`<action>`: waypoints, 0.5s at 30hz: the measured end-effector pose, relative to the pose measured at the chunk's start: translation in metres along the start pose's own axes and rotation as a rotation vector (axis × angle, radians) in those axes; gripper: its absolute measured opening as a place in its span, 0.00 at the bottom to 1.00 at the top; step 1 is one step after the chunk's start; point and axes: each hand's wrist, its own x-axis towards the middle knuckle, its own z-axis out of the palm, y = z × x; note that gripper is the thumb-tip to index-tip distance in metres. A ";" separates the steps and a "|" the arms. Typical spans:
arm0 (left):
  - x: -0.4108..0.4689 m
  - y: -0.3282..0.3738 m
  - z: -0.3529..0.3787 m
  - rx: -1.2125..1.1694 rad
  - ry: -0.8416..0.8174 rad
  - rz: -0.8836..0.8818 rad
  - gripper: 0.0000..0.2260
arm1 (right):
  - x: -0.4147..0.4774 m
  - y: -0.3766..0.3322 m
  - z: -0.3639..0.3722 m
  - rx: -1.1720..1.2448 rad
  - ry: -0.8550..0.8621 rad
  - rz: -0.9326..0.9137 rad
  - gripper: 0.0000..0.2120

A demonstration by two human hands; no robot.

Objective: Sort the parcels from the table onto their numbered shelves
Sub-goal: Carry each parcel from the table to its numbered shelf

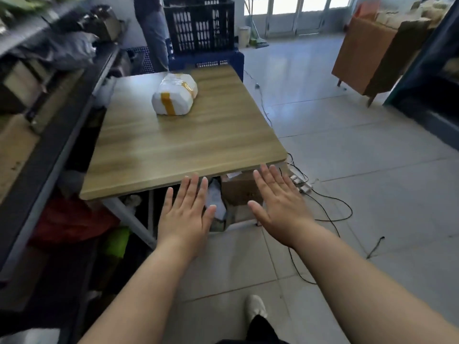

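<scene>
Parcel (174, 94) lies on wooden table (188, 145), tiled floor (347, 170).

Ahead of the left hand (186, 217) and right hand (280, 207), the parcel (173, 95) is white with yellow-orange tape bands, on a table (186, 145) of pale, streaked wood grain. Farther off, a black lattice crate (198, 23) tops a blue crate (236, 60). Right of the right hand, black cables (330, 209) cross pale grey floor tiles (347, 170).
</scene>
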 end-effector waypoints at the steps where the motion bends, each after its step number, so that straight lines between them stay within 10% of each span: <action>1: 0.020 0.000 -0.005 -0.001 -0.008 -0.022 0.28 | 0.022 0.007 -0.006 0.002 0.006 -0.016 0.40; 15: 0.143 -0.068 0.019 -0.044 -0.058 -0.333 0.28 | 0.226 -0.001 0.023 0.008 -0.188 -0.315 0.39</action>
